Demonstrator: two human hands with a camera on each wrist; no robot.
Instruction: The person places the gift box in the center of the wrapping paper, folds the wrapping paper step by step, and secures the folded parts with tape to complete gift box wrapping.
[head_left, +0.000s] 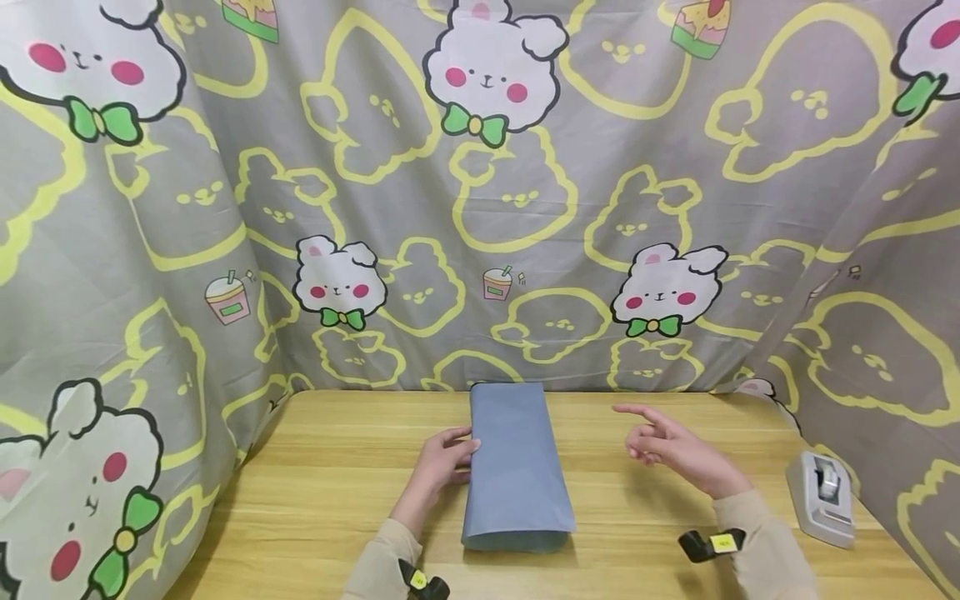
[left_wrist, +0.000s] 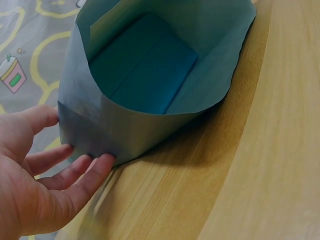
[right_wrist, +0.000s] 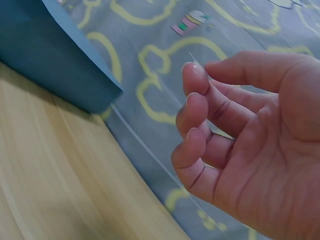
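A blue-grey paper bag (head_left: 517,458) lies on its side on the table, its mouth toward me. Looking into the open mouth of the bag (left_wrist: 150,65), the left wrist view shows teal inner walls. My left hand (head_left: 442,462) holds the bag's left side, thumb at the upper edge and fingers lower down. To the right of the bag, my right hand (head_left: 678,450) is raised over the table. Between its thumb and index fingertip it pinches a small piece of clear tape (right_wrist: 194,61), barely visible; the other fingers are curled.
A grey tape dispenser (head_left: 823,497) stands on the wooden table (head_left: 330,500) near its right edge. Patterned grey curtains (head_left: 420,208) hang behind the table and along both sides. The bag's far end reaches the back edge by the curtain.
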